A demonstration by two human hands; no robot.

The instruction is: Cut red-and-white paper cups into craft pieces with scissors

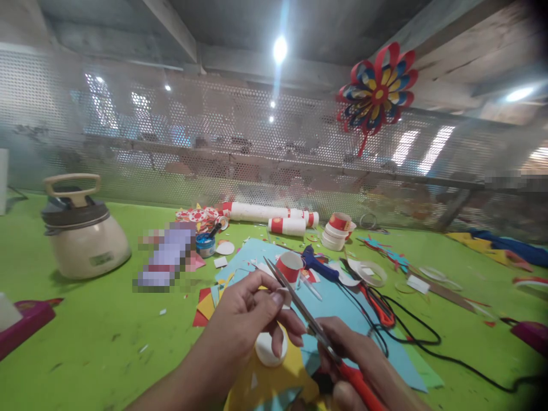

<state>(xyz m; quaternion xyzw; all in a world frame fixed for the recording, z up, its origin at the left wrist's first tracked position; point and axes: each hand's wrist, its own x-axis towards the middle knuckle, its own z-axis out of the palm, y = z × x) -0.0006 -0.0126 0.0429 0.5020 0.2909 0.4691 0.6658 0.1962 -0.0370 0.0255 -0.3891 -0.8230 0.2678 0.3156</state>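
My left hand [257, 314] pinches a small white piece of paper [284, 298] between thumb and fingers. My right hand [346, 354] grips red-handled scissors [314, 325], their blades pointing up and left past the paper, the tips slightly apart. Below my left fingers is a round white piece [270, 351], partly covered by them, over yellow paper [274, 385]. Just beyond the scissor tips a red and white paper cup [290, 266] stands on light blue sheets [252, 257]. A blue glue gun [319, 264] lies to the cup's right.
Behind lie stacked paper cups [286, 227] and a blue-lidded jar [205, 245]. A beige kettle [85, 242] stands left. On the right are a tape roll [377, 273], a red-handled tool [381, 308] and a looping black cable [422, 342]. A paper flower [379, 94] hangs above the mesh.
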